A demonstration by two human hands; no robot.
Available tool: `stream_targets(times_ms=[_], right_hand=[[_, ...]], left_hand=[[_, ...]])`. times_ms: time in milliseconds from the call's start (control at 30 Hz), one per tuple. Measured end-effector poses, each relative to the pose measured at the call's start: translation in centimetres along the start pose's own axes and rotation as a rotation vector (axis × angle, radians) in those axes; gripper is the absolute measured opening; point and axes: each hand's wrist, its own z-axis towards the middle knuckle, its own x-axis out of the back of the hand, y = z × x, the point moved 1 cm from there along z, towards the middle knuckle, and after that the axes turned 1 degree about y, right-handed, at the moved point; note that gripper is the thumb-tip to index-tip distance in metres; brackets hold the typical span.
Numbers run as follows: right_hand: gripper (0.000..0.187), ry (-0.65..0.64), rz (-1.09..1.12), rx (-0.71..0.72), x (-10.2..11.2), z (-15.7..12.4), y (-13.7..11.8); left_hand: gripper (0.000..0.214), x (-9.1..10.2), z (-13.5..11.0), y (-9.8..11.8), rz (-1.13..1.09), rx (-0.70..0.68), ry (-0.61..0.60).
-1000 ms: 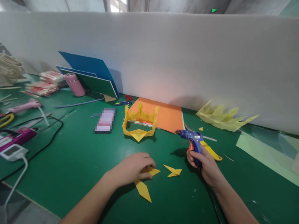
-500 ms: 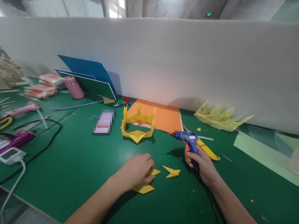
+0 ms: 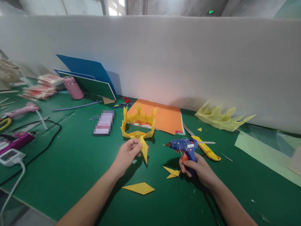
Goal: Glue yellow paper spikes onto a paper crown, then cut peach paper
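Pinched in my left hand is a folded yellow paper piece, its point hanging down in front of the yellow paper crown. My right hand grips the handle of a blue glue gun, fingers by its orange trigger. The nozzle points left toward the paper piece, with a gap between them. On the table below lie a flat yellow paper kite shape and another folded yellow piece close to my right hand.
Behind the glue gun rests a yellow-handled cutter knife. Orange paper lies at the back, with a pale yellow paper crown to its right. A blurred-out phone, a pink bottle and a purple power strip occupy the left.
My left hand has lifted a folded paper piece off the table and raised it toward the crown, uncovering the kite shape. The glue gun has shifted left and slightly down.
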Motion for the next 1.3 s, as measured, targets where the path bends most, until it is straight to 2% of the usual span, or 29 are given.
stream_targets(times_ms=[100, 233, 500, 1033, 1300], right_hand=[[0.028, -0.037, -0.076, 0.008, 0.2, 0.0, 0.1], [0.039, -0.042, -0.122, 0.091, 0.2, 0.0, 0.2], [0.054, -0.047, -0.210, 0.074, -0.9, -0.2, -0.5], [0.057, -0.008, -0.303, 0.086, -0.3, -0.1, 0.3], [0.056, -0.002, -0.332, 0.104, 0.1, 0.0, 0.6]], left_hand=[[0.033, -0.3, -0.1, 0.2, -0.092, 0.036, 0.003], [0.026, -0.8, -0.4, 0.3, -0.093, 0.051, 0.020], [0.020, -0.9, -0.4, -0.1, -0.116, 0.059, 0.053], [0.018, -1.0, -0.3, -0.5, -0.151, 0.092, 0.024], [0.019, -0.8, -0.2, -0.5, -0.214, 0.119, 0.048]])
